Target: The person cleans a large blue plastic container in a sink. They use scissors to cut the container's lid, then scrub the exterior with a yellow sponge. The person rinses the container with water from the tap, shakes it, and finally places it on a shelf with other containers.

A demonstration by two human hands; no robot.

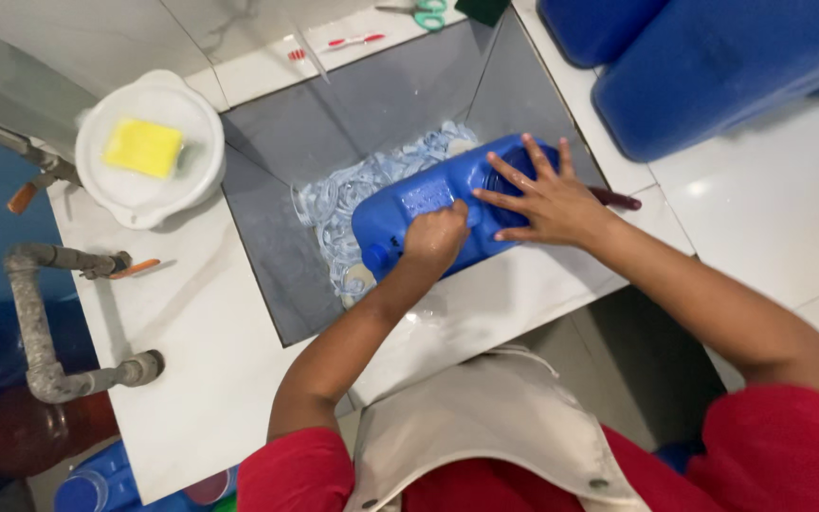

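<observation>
The blue jug [447,213] lies on its side in the grey sunken sink [277,251], its neck pointing towards the lower left, resting on a heap of pale blue plastic scraps [343,194]. The left hand [435,237] is clenched into a fist and presses against the jug's side near the neck; whether it holds anything inside the fist cannot be told. The right hand [542,194] lies flat with fingers spread on the jug's far end, gripping nothing. On the white bench [191,351] to the left stands a white bowl [149,152] with a yellow sponge [144,147] in it. Large blue drums [713,57] stand at the upper right. Scissors [424,11] and a toothbrush [338,43] lie behind the sink.
</observation>
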